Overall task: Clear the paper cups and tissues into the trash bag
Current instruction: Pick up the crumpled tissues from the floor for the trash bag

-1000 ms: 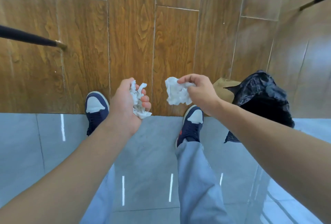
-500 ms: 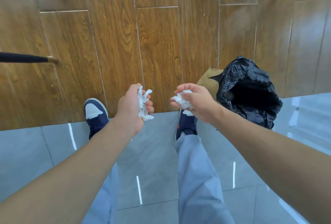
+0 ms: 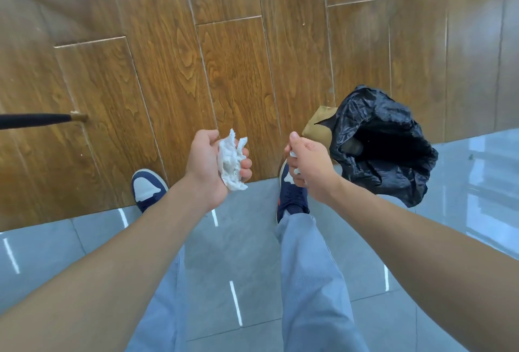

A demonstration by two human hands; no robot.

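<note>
The left hand is clutching a crumpled tissue, well left of the trash bag. The right hand, just beside the bag, is squeezing another tissue in its fist.

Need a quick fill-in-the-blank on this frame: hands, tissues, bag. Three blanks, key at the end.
1. The left hand grips a crumpled white ____.
2. The trash bag is ____ in colour.
3. The bag sits nearer the ____ hand, which is closed on another tissue.

Missing words: tissue; black; right
</note>
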